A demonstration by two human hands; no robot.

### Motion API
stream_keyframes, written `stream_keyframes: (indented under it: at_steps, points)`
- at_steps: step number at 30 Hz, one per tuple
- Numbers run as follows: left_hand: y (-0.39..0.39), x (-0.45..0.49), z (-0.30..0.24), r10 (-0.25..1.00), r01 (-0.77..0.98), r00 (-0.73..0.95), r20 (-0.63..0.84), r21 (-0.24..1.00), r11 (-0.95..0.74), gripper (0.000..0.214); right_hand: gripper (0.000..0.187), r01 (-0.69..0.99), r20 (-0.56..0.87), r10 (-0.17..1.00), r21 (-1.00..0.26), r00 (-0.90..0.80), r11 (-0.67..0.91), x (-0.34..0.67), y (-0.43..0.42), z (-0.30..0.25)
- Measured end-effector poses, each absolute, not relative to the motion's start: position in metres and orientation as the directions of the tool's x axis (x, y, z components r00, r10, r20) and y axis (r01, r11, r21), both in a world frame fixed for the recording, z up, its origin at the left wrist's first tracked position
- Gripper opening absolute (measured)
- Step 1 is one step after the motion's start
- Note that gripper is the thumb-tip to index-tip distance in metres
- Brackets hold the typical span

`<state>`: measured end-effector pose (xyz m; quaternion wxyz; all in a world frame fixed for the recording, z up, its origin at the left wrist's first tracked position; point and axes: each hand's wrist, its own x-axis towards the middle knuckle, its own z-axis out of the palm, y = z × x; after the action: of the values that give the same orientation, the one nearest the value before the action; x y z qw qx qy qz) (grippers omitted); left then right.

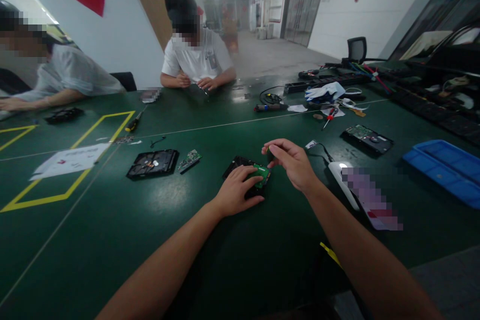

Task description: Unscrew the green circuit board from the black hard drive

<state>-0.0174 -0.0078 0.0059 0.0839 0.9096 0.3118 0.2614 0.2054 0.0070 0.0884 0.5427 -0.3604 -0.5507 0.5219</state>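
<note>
A black hard drive (262, 172) with a green circuit board on top lies on the table in front of me. My left hand (240, 187) lies across it, fingers over the board and thumb along the near side, holding it down. Just above the drive's right end, my right hand (285, 160) pinches a small yellow-and-black screwdriver (269, 156). Fingers hide most of this tool, and its tip cannot be made out. To the left are a second hard drive (153, 164) and a loose circuit board (190, 161).
Another hard drive (367, 140) lies right, near a blue tray (442, 170) and a white device (343, 185) with a cable. Farther off are a red screwdriver (330, 117), gloves (325, 92) and a yellow screwdriver (134, 122). Two people sit across the green table (168, 240).
</note>
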Motion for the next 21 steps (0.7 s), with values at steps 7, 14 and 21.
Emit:
stream_keyframes:
  at_steps: [7,14,21]
  points:
    - [-0.0077,-0.0174,0.0061,0.613,0.528,0.674,0.411,0.311,-0.790,0.057,0.022,-0.221,0.204,0.972,-0.959,-0.117,0.175,0.2089,0.0096,0.0869]
    - [-0.0087,-0.0166,0.0079,0.621,0.533,0.667,0.411,0.320,-0.783,0.057,0.022,-0.218,0.180,0.981,-0.962,-0.070,0.161,0.2034,0.0093,0.0858]
    - [-0.0079,-0.0173,0.0061,0.622,0.539,0.672,0.402,0.310,-0.783,0.057,0.015,-0.278,0.183,0.979,-0.948,-0.084,0.153,0.2049,0.0088,0.0882]
